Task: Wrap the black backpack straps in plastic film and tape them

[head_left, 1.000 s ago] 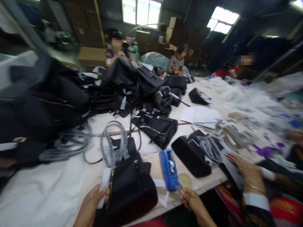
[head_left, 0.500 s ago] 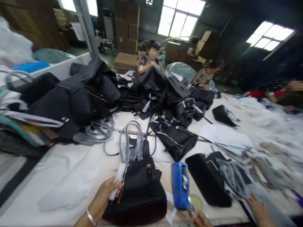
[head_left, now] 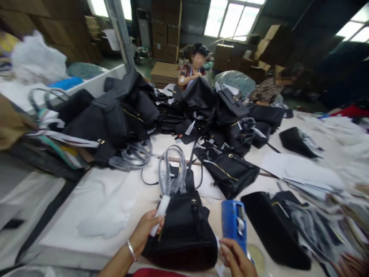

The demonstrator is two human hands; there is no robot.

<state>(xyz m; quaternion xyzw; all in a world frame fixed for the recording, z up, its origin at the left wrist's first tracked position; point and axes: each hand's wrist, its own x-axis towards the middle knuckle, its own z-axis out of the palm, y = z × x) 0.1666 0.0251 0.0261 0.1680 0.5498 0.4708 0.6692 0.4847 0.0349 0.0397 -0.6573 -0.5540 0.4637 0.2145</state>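
My left hand [head_left: 148, 229] is closed around a white wrapped strip [head_left: 160, 216], held against the left side of a black backpack [head_left: 184, 227]. The backpack lies in front of me, with a gold zip, a buckled strap and plastic-wrapped handles [head_left: 173, 169]. At its lower right corner my right hand [head_left: 235, 257] pinches what looks like a short strip of tape, mostly hidden by the fingers. Just behind that hand stands a blue tape dispenser [head_left: 230, 217] with a roll in it.
Another black bag [head_left: 273, 231] lies right of the dispenser, with a co-worker's hand [head_left: 353, 265] at the lower right edge. Black bags [head_left: 115, 115] are heaped across the back. A person [head_left: 194, 71] stands behind the heap. White sheets [head_left: 300, 169] lie at right.
My right hand has moved left from the dispenser's front end to the backpack's corner. My left hand still holds the white strip. The view has turned left.
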